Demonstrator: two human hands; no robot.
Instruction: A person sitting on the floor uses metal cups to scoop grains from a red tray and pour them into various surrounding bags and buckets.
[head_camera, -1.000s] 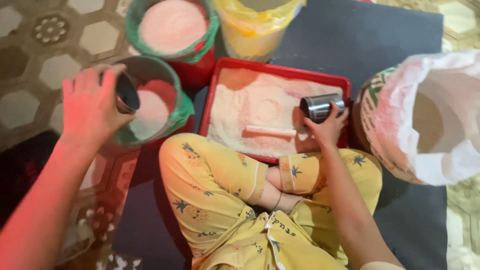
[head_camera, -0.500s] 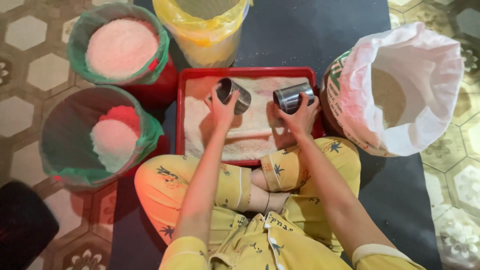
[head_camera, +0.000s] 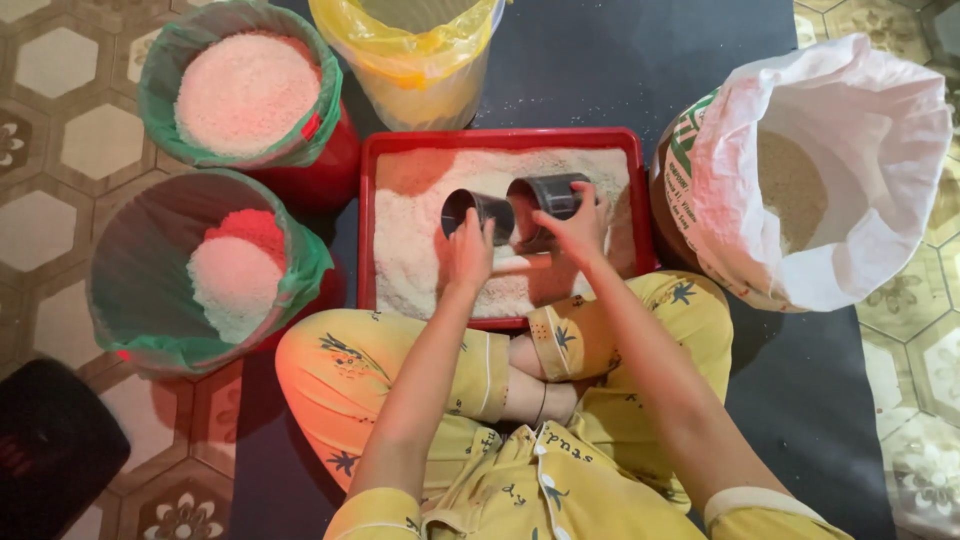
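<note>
Looking down through the head camera, I see both of my hands meeting over a red tray (head_camera: 370, 230) of white rice at the centre of the frame. My left hand (head_camera: 468, 255) is closed around a dark metal cup (head_camera: 476, 212), tipped on its side with its mouth facing upper left. My right hand (head_camera: 580, 230) grips a second metal cup (head_camera: 545, 196) the same way, just beside the first; the two cups look to be touching or nearly so, low over the rice. My crossed legs in yellow patterned pyjamas (head_camera: 400, 370) fill the lower middle.

At upper left sits a green-lined bucket (head_camera: 160, 70) heaped with rice; below it, at middle left, a second green-lined bucket (head_camera: 120, 290) holds a smaller mound. A yellow-lined bucket (head_camera: 420, 70) stands at top centre, and a large white sack (head_camera: 880, 170), open, rests at right.

I judge the step to be scooping rice from the tray with both cups; the next move calls for dipping the rims into the grain and keeping the cups level when lifting.

Compared with half a second ago, the cups have drawn closer together and sunk toward the middle of the tray. A second ago my left hand was out over the left bucket.
</note>
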